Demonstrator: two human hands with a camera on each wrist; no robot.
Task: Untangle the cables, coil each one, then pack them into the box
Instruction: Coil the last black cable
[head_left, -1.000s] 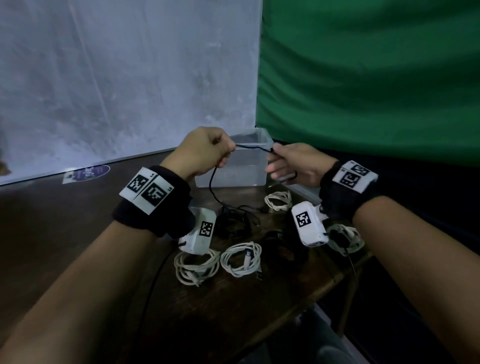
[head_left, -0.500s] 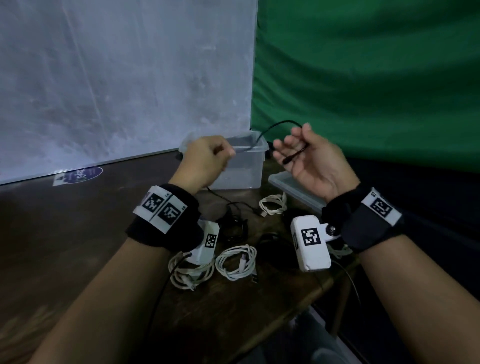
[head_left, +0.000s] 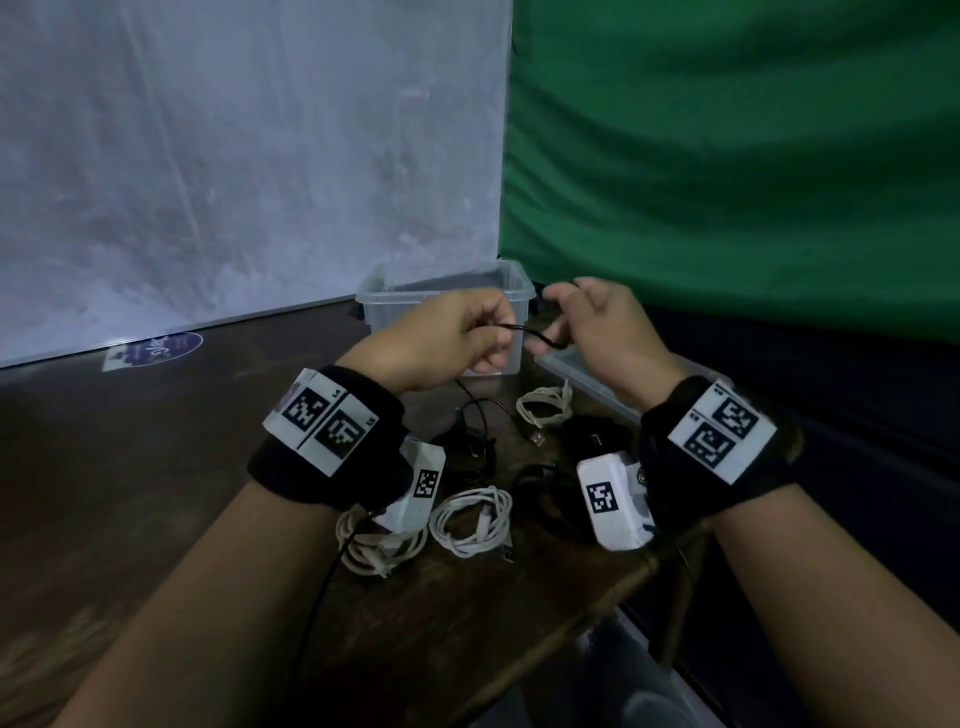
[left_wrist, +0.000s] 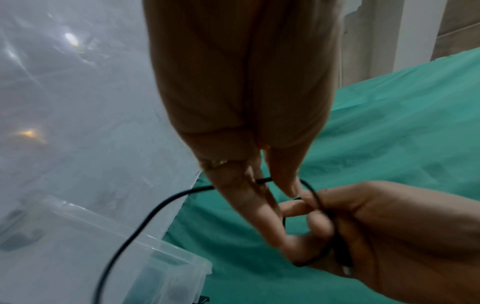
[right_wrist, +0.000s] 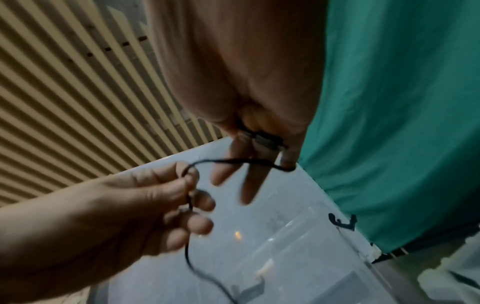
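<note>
Since half a second ago the right hand (head_left: 597, 332) has turned palm-down and dropped from in front of the green cloth (head_left: 727, 156) to the level of the left hand (head_left: 447, 338), so the black cable (head_left: 530, 335) now runs short and nearly level between them at frame centre. The left hand pinches it between thumb and fingers; the right hand grips its end, looped round the fingers (right_wrist: 249, 181). The rest of the cable hangs down to the table (head_left: 156, 467).

Behind the hands stands the clear box (head_left: 447, 291), open-topped, its lid (head_left: 566, 364) lying right of it near the table's right edge. Bare tabletop lies to the left.

Below the hands lie three coiled white cables (head_left: 472, 519) and a loose black tangle (head_left: 472, 441), partly hidden by the wrist cameras.
</note>
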